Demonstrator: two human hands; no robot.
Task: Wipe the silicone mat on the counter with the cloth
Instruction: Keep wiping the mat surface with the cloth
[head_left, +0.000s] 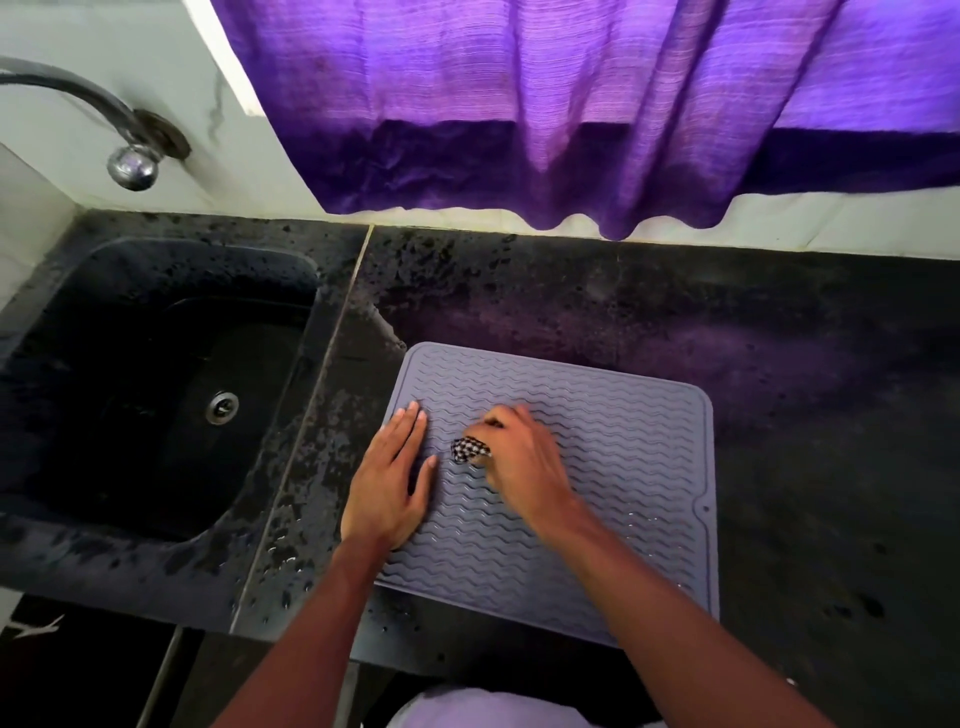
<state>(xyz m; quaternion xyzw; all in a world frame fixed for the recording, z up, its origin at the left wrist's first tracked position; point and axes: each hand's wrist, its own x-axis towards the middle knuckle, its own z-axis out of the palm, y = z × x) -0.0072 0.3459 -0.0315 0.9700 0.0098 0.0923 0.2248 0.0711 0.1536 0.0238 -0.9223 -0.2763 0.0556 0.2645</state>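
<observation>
A grey silicone mat (623, 447) with wavy ridges lies flat on the black counter (805, 364), just right of the sink. My left hand (392, 478) rests flat on the mat's left edge, fingers together and extended, holding nothing. My right hand (519, 457) is pressed down near the mat's middle, fingers closed around a small black-and-white checked cloth (467, 449). Only a bunched corner of the cloth shows past my fingers; the rest is hidden under the hand.
A black sink (156, 395) with a metal drain sits to the left, under a metal tap (119, 135). Water drops speckle the counter between sink and mat. A purple curtain (571, 104) hangs over the back wall. The counter's front edge runs just below the mat.
</observation>
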